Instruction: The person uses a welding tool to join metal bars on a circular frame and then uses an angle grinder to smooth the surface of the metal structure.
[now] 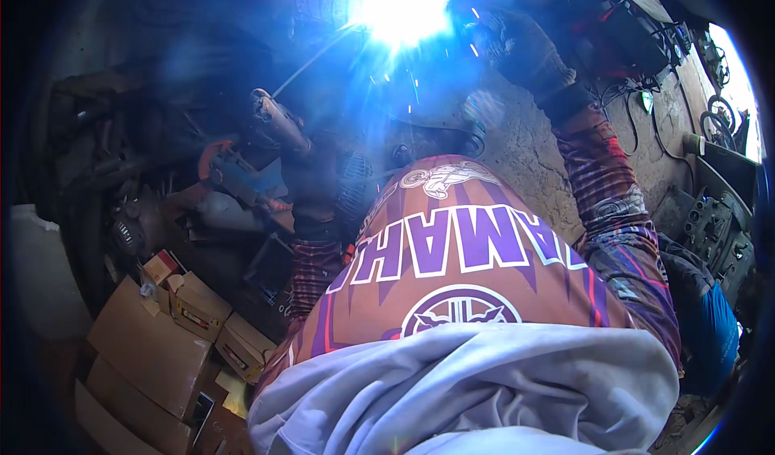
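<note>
A blinding white-blue welding arc burns at the top middle, throwing sparks and hiding the metal around it. A thin welding rod runs from the glare down to a worn electrode holder. My left hand, in a dark glove, is closed around the lower part of this holder. To the right of the arc is my right hand, in a dark knitted glove. Its fingers are lost in shadow and glare, so whether they grip anything does not show.
Cardboard boxes are piled at lower left, below tools and an angle grinder. Cables trail over the cracked floor on the right, near a dark machine. Metal parts stand at far right.
</note>
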A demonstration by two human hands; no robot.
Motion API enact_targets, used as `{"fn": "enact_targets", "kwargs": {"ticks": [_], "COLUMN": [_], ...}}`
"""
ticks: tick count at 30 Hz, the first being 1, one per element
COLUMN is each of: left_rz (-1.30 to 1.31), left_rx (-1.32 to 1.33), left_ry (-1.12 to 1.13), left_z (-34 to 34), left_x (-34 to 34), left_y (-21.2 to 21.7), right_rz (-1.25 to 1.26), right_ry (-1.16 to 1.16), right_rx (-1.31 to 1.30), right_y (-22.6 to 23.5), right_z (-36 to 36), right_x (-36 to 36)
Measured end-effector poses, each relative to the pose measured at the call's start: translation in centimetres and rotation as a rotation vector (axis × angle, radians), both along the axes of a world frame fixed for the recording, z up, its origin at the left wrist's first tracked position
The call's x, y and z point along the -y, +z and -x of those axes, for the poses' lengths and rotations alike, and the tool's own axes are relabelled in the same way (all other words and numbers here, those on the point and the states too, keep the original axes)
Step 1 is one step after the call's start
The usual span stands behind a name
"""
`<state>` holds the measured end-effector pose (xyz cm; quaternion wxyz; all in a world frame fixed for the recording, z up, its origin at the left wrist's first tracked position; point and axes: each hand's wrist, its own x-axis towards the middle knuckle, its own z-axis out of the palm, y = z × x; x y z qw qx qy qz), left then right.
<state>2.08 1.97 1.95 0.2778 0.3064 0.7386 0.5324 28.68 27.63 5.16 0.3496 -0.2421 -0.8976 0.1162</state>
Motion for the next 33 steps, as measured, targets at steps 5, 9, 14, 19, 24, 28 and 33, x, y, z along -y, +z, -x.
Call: {"fn": "enact_targets", "kwargs": {"ticks": [5, 9, 14, 19, 24, 28, 33], "left_rz": [0.034, 0.072, 0.013, -0.095, -0.211, -0.229, -0.074], "left_rx": [-0.011, -0.022, 0.104, 0.067, 0.056, 0.098, 0.203], "left_ry": [-0.024, -0.047, 0.039, 0.064, 0.075, 0.104, 0.122], "left_z": [0.0, -0.1, -0.2, 0.3, 0.9, 1.0, 0.7], "left_x": [-0.3, -0.4, -0.6, 0.4, 1.0, 1.5, 1.4], "left_y": [0.4, 0.9, 0.3, -1.4, -2.5, -3.5, -3.4], "right_rz": [0.170, 0.226, 0.317, 0.367, 0.000, 0.147, 0.112], "right_ry": [0.005, -0.008, -0.030, 0.191, 0.062, 0.100, 0.103], "right_rx": [0.206, 0.270, 0.189, 0.039, 0.328, 0.191, 0.135], "right_y": [0.0, 0.0, -3.1, -4.2, -3.0, 0.9, 0.8], "right_z": [-0.2, -0.4, -0.8, -1.8, -1.0, 0.7, 0.2], "right_x": [-0.8, -0.9, -2.3, -2.8, -2.6, -0.4, -0.5]}}
